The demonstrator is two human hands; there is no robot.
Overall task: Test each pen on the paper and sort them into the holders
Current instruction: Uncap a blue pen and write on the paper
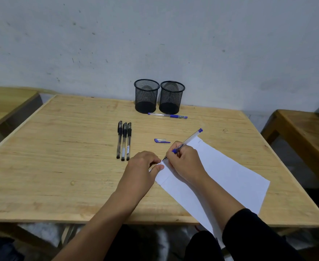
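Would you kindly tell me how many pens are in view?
5: three black pens side by side mid-table, one blue pen before the holders, one blue pen in the right hand.

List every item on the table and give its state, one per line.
Left holder: upright, empty.
Right holder: upright, empty.
Blue pen: capped, lying by the holders.
Three black pens: capped, lying side by side.
Cap: off, lying loose.
Held pen: uncapped, in right hand, tip on paper.
Left hand: pinning the paper's corner.
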